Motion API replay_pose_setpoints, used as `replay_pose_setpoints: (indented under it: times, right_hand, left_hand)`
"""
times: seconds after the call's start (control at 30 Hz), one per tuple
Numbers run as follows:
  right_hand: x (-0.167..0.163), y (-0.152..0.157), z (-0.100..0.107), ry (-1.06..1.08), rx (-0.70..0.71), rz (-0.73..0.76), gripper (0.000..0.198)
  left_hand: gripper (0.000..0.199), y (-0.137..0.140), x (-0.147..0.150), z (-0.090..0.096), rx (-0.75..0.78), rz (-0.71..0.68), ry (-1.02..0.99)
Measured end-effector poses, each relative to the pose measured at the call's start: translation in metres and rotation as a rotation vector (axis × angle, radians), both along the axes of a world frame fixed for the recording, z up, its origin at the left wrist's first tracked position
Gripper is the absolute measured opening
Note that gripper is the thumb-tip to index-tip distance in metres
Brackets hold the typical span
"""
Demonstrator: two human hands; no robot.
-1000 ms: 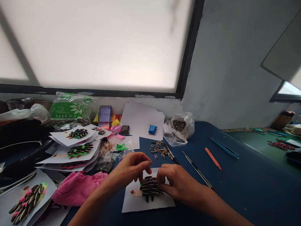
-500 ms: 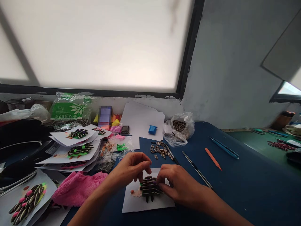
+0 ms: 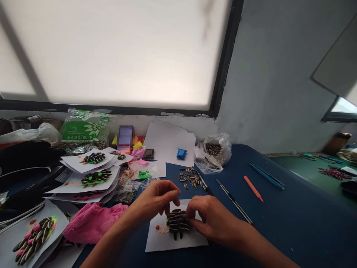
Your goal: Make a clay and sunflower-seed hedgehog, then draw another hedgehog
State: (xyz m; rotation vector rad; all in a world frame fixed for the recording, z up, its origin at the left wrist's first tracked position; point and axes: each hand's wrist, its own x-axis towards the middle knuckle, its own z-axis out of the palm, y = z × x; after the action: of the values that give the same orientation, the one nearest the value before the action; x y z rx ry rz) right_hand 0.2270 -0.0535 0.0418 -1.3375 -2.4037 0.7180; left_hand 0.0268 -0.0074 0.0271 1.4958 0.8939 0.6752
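Barely anything has moved since the earlier frames: both hands keep their pose, and the surroundings sit a touch further right. At lower centre, a white sheet (image 3: 157, 243) lies on the dark blue tabletop (image 3: 279, 223), bearing a hedgehog-like figure (image 3: 180, 225) of striped seeds set on green clay, with a pale snout pointing left and two seed legs. The right hand (image 3: 206, 216) reaches in from the lower right, thumb and forefinger close together on the figure's right side; whether a seed is pinched there cannot be told. The left hand (image 3: 157, 197) is bent over the figure's upper left, its fingers curled, thumb near the forefinger; what lies between them is hidden.

In the lower left corner is another seed-covered card (image 3: 46, 212) with pink dots, beside a pink cloth (image 3: 92, 223). Right of centre lie a slim silver-and-black tool (image 3: 234, 203), an orange pen (image 3: 253, 189) and a long blue tool (image 3: 266, 175). Loose seeds (image 3: 192, 179) are scattered just above the hands; further left rises a stack of finished-looking cards (image 3: 108, 186). Behind sit a blue packet (image 3: 181, 153) on blank paper (image 3: 164, 141), a clear bag of seeds (image 3: 213, 149) and, across the top, a pale window (image 3: 125, 56).
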Motion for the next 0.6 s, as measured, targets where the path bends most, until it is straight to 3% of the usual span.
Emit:
replay_pose_setpoints:
  times: [0.6]
  right_hand:
    - [0.0011, -0.0001, 0.0008, 0.055, -0.025, -0.012, 0.012]
  left_hand:
    - [0.033, -0.0005, 0.0004, 0.002, 0.003, 0.003, 0.017]
